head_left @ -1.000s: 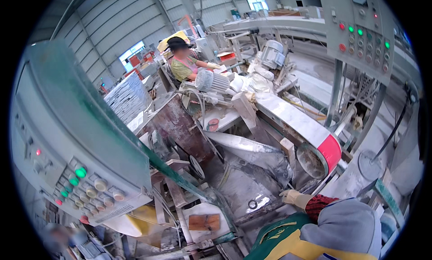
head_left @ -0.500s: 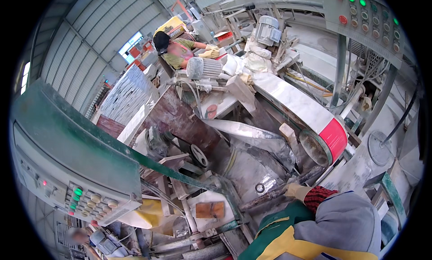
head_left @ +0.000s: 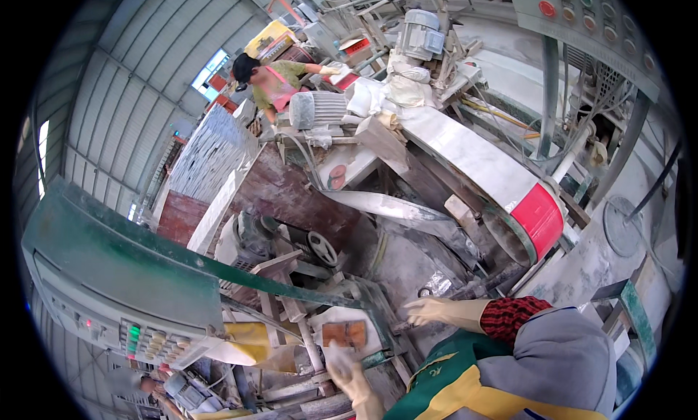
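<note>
My right hand point(head_left: 445, 312), in a pale glove below a red-and-black checked cuff, reaches leftward over the dusty machine frame. Its fingers are stretched out and nothing shows in them. Low in the middle is my left hand point(head_left: 355, 385), also pale-gloved, with its fingers smeared by motion. It is nearest to a brown-orange rectangular block point(head_left: 343, 334) lying on a white surface; whether it holds anything is unclear. Beyond my right hand, a white-and-red belt guard point(head_left: 472, 147) slants across the machine.
A green-topped control cabinet point(head_left: 123, 267) fills the left side, and a button panel point(head_left: 589, 27) hangs at upper right. A handwheel point(head_left: 322, 248) sits mid-left. At the back, another person point(head_left: 273, 82) in a black cap leans beside a grey motor point(head_left: 318, 110).
My left hand has come into view from below. My right hand has moved left, its fingers extended. The other person has shifted left with an arm reaching out. Green lights on the upper-right panel no longer glow.
</note>
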Motion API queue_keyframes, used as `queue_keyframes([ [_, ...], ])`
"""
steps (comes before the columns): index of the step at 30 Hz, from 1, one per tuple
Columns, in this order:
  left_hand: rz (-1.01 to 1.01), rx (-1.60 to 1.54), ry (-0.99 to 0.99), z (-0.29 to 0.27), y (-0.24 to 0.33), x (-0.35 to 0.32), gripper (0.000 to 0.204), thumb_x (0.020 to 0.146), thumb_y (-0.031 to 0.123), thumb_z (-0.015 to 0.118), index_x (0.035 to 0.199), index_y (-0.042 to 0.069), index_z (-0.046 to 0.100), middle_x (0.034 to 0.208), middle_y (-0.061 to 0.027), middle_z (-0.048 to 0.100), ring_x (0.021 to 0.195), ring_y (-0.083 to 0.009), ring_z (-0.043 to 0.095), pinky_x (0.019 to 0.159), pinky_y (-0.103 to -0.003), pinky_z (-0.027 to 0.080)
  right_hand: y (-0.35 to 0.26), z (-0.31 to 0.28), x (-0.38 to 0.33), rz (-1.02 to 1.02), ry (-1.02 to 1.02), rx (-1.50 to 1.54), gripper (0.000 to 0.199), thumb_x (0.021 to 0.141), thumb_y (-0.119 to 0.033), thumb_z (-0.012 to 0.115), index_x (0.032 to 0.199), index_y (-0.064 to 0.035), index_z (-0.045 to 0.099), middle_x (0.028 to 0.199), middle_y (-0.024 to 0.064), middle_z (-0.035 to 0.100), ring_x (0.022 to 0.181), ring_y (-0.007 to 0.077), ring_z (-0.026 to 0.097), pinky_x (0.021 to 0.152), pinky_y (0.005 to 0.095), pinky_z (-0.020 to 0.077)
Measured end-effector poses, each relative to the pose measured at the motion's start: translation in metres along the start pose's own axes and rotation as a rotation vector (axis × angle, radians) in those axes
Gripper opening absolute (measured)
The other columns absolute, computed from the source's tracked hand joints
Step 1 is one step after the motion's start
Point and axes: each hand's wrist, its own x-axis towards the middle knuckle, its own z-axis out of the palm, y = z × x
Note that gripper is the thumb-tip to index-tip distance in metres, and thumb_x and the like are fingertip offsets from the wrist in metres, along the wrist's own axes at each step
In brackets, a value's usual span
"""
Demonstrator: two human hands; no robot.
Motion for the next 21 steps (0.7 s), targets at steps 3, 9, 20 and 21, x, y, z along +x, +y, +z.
queue_keyframes([
  [3, 0.261, 0.177, -0.417, 0.071, 0.012, 0.003, 0.084, 0.079, -0.005, 0.066, 0.149, 0.003, 0.020, 0.150, -0.0149, 0.031, 0.136, -0.0269, 0.033, 0.111, -0.037, 0.031, -0.073, 0.109, -0.047, -0.035, 0.095, -0.066, 0.072, 0.087, -0.029, 0.069, 0.147, -0.0123, 0.033, 0.110, 0.0124, 0.062, 0.093, 0.0177, 0.058, 0.080, 0.0355, 0.0496],
  [9, 0.648, 0.433, -0.661, 0.161, 0.032, -0.023, 0.069, 0.077, 0.006, 0.073, 0.138, -0.003, 0.040, 0.140, -0.0275, 0.041, 0.131, -0.0400, 0.040, 0.109, -0.043, 0.032, -0.077, 0.061, -0.064, -0.644, 0.447, -0.335, 0.048, 0.091, -0.006, 0.055, 0.137, -0.0028, 0.040, 0.126, 0.0078, 0.055, 0.116, 0.0149, 0.051, 0.098, 0.0309, 0.0424],
  [20, 0.366, 0.702, -0.216, -0.036, -0.043, 0.104, 0.064, 0.086, 0.028, 0.066, 0.136, -0.004, 0.041, 0.130, -0.0226, 0.048, 0.127, -0.0334, 0.042, 0.107, -0.039, 0.033, -0.142, -0.103, -0.246, -0.931, 1.448, -0.067, 0.080, 0.081, 0.016, 0.049, 0.150, -0.0082, 0.018, 0.140, 0.0136, 0.046, 0.124, 0.0240, 0.049, 0.104, 0.0328, 0.0401],
  [21, 0.341, 0.964, -0.102, -0.083, -0.048, 0.118, 0.065, 0.086, 0.029, 0.067, 0.136, -0.003, 0.041, 0.130, -0.0232, 0.049, 0.127, -0.0337, 0.043, 0.106, -0.039, 0.034, -0.137, -0.122, -0.255, -0.867, 1.507, -0.085, 0.075, 0.081, 0.018, 0.047, 0.147, -0.0098, 0.024, 0.136, 0.0137, 0.048, 0.120, 0.0256, 0.053, 0.100, 0.0362, 0.0458],
])
